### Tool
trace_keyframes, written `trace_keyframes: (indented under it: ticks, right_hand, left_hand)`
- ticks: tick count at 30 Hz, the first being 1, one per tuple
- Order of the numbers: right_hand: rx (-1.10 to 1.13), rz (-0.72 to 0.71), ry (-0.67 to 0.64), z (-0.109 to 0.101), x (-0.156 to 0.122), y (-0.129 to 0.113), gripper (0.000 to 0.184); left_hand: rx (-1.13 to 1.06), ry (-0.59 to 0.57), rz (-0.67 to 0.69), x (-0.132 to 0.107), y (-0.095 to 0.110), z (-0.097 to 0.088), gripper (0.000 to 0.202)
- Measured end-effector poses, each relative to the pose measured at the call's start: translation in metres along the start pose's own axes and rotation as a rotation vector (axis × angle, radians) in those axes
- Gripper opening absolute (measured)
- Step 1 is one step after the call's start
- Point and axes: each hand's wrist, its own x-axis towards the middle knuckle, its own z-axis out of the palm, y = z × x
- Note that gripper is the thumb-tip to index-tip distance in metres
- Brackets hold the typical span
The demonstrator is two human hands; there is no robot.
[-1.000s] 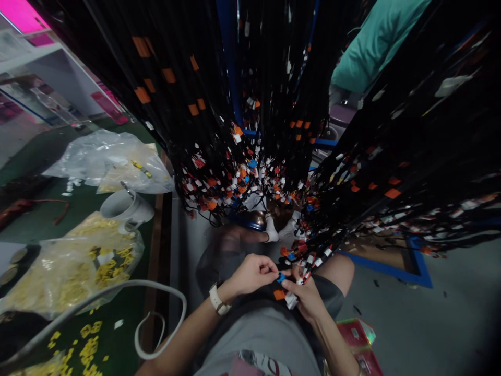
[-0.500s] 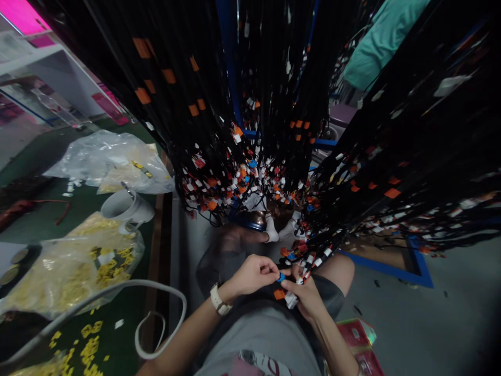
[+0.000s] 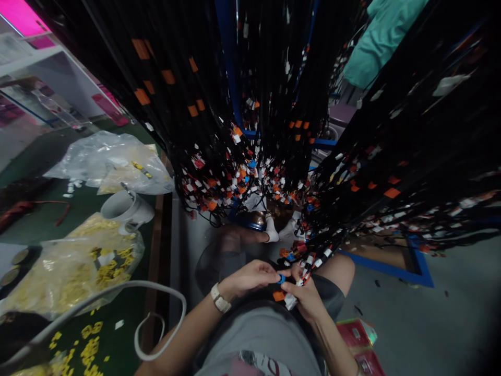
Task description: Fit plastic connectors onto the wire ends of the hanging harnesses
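Over my lap, my left hand (image 3: 256,275) pinches a small blue connector (image 3: 281,279) from the left side. My right hand (image 3: 307,296) is closed round the wires of a harness end, its thumb and finger also at the blue connector. White connectors (image 3: 290,301) and an orange connector (image 3: 279,296) hang below, between the hands. Black-sleeved wires (image 3: 323,250) with white and red ends run up from my right hand to the hanging bundle. Whether a small part sits in my left fingertips is too small to tell.
Dense black wire harnesses (image 3: 270,78) hang ahead from a blue frame (image 3: 229,57). On the green table (image 3: 129,324) at left lie a bag of yellow parts (image 3: 58,271), a white cup (image 3: 127,206) and a looped pale cable (image 3: 172,287). A person's teal garment (image 3: 379,42) shows behind.
My left fingers have straightened and flattened slightly at the blue connector, and the left wrist has shifted a little. The right hand stays nearly still.
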Motion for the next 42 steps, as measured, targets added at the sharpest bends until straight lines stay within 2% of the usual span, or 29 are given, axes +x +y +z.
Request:
trace_keyframes:
  ticks: [3,6,10,23,28,32,36,40,42]
  right_hand:
    - [-0.039,-0.036,0.010,-0.001,0.002,0.001,0.046]
    - [-0.062,-0.055,0.020,-0.002,0.003,0.002,0.045]
    - [-0.043,-0.041,-0.002,-0.003,0.003,0.001,0.046]
    - [-0.003,-0.016,-0.035,-0.003,0.002,0.002,0.047]
    - [-0.003,0.000,0.007,-0.001,0.003,0.001,0.046]
    - [-0.011,-0.004,0.012,-0.003,0.005,-0.004,0.045]
    - [0.003,0.115,-0.015,-0.009,0.005,-0.009,0.047]
    - [0.059,0.167,0.000,-0.010,0.006,-0.011,0.049]
    - [0.082,0.163,0.038,-0.009,0.008,-0.011,0.049]
  left_hand:
    - [-0.180,-0.087,-0.103,0.000,-0.009,0.005,0.043]
    - [-0.287,-0.076,-0.070,0.002,-0.017,0.011,0.042]
    - [-0.282,0.006,0.005,0.006,-0.022,0.017,0.041]
    - [-0.232,0.151,0.072,0.010,-0.023,0.025,0.037]
    - [-0.334,0.093,0.071,0.011,-0.026,0.022,0.039]
    - [-0.425,0.063,0.121,0.010,-0.029,0.012,0.030]
    - [-0.409,0.121,0.175,0.009,-0.031,0.006,0.030]
    - [-0.422,0.205,0.102,0.013,-0.036,0.005,0.039]
    - [-0.477,0.280,0.054,0.016,-0.041,0.004,0.031]
